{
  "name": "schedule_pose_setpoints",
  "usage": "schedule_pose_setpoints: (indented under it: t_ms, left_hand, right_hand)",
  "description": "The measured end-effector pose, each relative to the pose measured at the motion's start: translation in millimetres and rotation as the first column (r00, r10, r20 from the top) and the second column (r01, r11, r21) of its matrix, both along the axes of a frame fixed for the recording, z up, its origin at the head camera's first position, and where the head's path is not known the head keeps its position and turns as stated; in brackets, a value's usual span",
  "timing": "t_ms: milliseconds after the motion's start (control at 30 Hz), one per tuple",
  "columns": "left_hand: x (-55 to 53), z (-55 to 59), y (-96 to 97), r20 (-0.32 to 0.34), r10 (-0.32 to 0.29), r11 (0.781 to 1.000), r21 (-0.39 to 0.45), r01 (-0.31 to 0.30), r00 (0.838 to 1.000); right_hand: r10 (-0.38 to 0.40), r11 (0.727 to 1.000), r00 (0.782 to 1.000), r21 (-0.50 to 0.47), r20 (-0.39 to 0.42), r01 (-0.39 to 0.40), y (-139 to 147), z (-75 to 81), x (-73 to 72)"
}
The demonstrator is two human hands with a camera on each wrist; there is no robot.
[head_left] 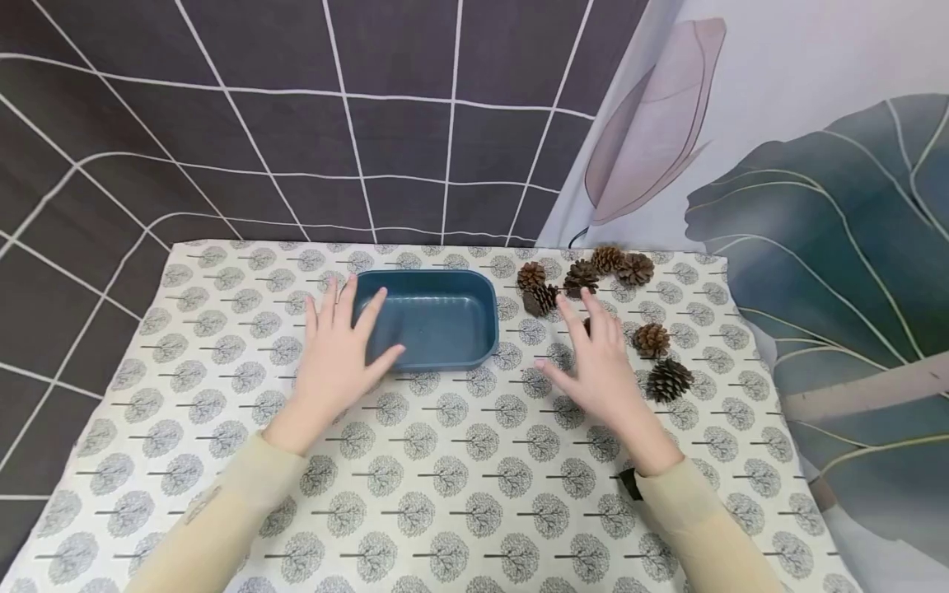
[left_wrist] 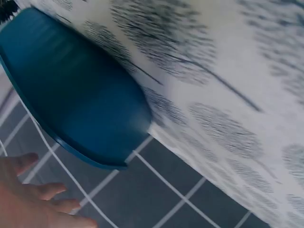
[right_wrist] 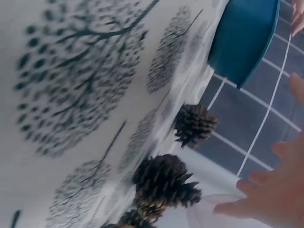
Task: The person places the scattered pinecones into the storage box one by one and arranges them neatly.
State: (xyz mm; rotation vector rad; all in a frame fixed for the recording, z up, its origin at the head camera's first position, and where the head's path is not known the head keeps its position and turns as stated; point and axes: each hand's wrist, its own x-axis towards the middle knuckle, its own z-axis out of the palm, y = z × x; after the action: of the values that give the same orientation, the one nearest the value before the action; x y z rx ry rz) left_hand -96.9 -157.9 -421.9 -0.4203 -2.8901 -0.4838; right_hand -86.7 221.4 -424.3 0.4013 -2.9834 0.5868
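Blue tub (head_left: 433,329) sits on the worktop (head_left: 445,568), long side facing the person, up near the back edge and roughly mid-width. Left hand (head_left: 334,354) hovers at the tub's left end, fingers spread wide, with the thumb and a finger or so over the rim from the head view. Its grip is released, nothing in it, and the left wrist view shows a gap between the fingertips and the tub wall.

Right hand (head_left: 596,366) is out past the tub's other end, nearest the pinecones (head_left: 582,278). Same deal there: fingers loose and splayed, grip released, not holding anything. From the right wrist view the fingers look clear of the cones.

Five of the pinecones bunch up near the back edge, to the right of the tub, some pretty much side by side. Two more, a lighter cone (head_left: 652,340) and a darker cone (head_left: 670,380), lie closer in, just right of the right hand. Another bit of brown cone peeks out behind that hand's fingers, mostly hidden.

Worktop cover is white with a grey tree print. Behind it hangs a dark backdrop (head_left: 400,136) with white grid lines, plus a leafy curtain (head_left: 838,214) over on the right. Both sleeves (head_left: 222,511) are pale yellowish.
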Motion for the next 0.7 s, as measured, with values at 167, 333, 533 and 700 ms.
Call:
schedule_pose_setpoints:
  t_ms: [167,333,533,700]
  left_hand:
    - [-4.0,-4.6,-16.5,-0.073,0.027,0.992,0.123,-0.018,0.997]
    - [-9.1,-9.0,-30.1,-0.093,0.058,0.966,0.255,-0.033,0.994]
    - [-18.5,-18.0,-45.7,0.016,0.112,0.908,0.405,-0.108,0.994]
    - [-26.3,-22.9,-56.0,0.115,0.107,0.862,0.484,-0.150,0.988]
  right_hand:
    - [-0.039,0.995,0.995,-0.099,-0.093,0.030,14,1.2,0.1]
    - [-0.102,0.974,0.984,-0.215,-0.146,0.069,31,0.7,0.7]
    - [-0.178,0.940,0.965,-0.324,-0.192,0.109,50,-0.1,4.4]
    - [-0.223,0.917,0.954,-0.376,-0.201,0.135,65,1.2,10.6]
